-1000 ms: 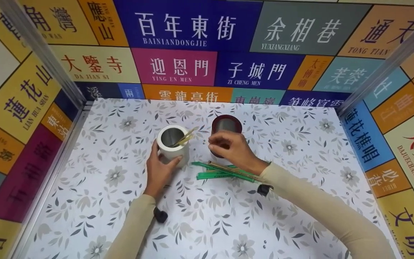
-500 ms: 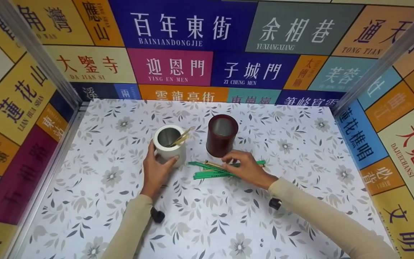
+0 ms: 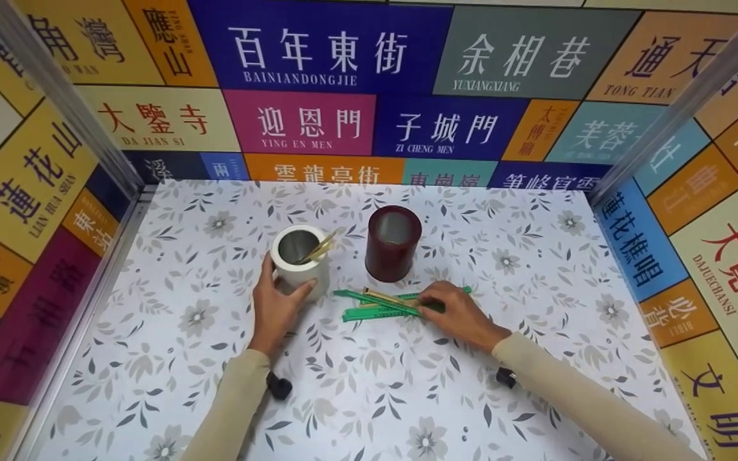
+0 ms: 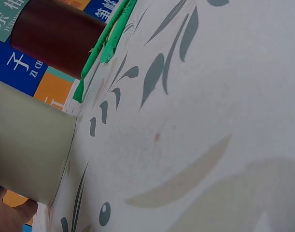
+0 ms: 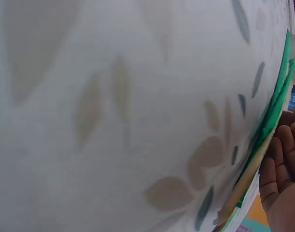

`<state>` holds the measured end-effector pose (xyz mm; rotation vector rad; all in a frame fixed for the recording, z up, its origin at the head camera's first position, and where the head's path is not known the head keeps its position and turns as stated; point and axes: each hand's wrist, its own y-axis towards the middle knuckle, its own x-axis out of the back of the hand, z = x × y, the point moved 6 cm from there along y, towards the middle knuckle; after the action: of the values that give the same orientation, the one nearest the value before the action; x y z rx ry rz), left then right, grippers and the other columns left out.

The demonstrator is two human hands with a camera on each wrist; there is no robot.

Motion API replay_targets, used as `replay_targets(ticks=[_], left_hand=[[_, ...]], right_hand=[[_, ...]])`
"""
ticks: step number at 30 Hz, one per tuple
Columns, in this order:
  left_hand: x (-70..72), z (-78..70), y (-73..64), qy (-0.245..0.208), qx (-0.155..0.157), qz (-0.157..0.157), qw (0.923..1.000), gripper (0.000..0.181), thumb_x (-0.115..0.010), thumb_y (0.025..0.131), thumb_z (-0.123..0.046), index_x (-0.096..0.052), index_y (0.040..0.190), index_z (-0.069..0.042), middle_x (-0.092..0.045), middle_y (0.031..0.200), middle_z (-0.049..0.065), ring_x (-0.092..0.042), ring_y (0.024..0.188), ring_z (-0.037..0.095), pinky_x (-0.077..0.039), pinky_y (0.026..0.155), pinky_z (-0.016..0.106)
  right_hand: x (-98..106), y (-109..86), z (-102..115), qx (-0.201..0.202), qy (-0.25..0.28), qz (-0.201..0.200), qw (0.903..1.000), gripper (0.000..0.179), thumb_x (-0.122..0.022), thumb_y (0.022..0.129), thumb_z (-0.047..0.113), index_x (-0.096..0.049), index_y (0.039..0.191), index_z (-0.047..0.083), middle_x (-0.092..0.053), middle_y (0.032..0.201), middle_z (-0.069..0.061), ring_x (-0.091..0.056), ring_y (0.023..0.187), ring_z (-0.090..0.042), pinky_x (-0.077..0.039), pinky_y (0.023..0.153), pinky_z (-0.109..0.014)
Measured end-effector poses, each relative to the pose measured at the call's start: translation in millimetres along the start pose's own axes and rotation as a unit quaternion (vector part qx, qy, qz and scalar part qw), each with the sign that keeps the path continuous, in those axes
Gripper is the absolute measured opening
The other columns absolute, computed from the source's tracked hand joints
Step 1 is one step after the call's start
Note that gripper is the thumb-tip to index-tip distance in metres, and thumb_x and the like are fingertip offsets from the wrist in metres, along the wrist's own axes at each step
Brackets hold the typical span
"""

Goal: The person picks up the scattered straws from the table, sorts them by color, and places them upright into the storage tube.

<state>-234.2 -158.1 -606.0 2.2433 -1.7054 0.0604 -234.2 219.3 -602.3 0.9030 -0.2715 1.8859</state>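
My left hand [image 3: 281, 304] grips a white round cup [image 3: 313, 282] from its left side, thumb across the front. Two or so thin yellowish sticks [image 3: 325, 245] lean out over the cup's right rim. To the right of it lies a loose, crossed pile of long thin green packets [image 3: 362, 314], with a tan stick [image 3: 382, 296] on top. My right hand [image 3: 455, 314] is over the pile's right part, its thumb and finger pinching at the tan stick. That stick also shows in the right wrist view, running past my curled fingers [image 5: 268, 181].
A dark red round cup [image 3: 389, 253] stands upright behind the pile, its inside grey. The white table [image 3: 305, 403] has a leaf pattern. Walls of coloured lettered panels [image 3: 318, 45] close in the back and both sides.
My right hand has come from beside the dark red cup down to the pile, then slid right along it. The left hand keeps its hold on the white cup.
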Motion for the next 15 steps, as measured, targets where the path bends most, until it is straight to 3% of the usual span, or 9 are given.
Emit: replay_targets(ticks=[7, 15], left_hand=[[-0.4, 0.8, -0.5, 0.001, 0.000, 0.000, 1.0000, 0.107, -0.100, 0.084, -0.020, -0.038, 0.171, -0.014, -0.051, 0.166, 0.017, -0.048, 0.155, 0.033, -0.044, 0.126, 0.052], [-1.1, -0.3, 0.2, -0.004, -0.001, -0.003, 1.0000, 0.108, -0.099, 0.084, -0.016, -0.038, 0.172, -0.014, -0.051, 0.166, 0.017, -0.047, 0.155, 0.033, -0.043, 0.126, 0.052]], right_hand=[[4.7, -7.5, -2.8, 0.046, -0.051, -0.010, 0.9976, 0.012, -0.083, 0.101, 0.013, -0.084, 0.113, 0.013, -0.075, 0.110, 0.004, -0.067, 0.107, -0.015, -0.060, 0.095, -0.038], [3.9, -7.4, -1.6, 0.056, -0.101, 0.013, 0.9933, 0.013, -0.084, 0.100, 0.013, -0.084, 0.113, 0.010, -0.072, 0.110, 0.002, -0.064, 0.104, -0.017, -0.060, 0.092, -0.040]])
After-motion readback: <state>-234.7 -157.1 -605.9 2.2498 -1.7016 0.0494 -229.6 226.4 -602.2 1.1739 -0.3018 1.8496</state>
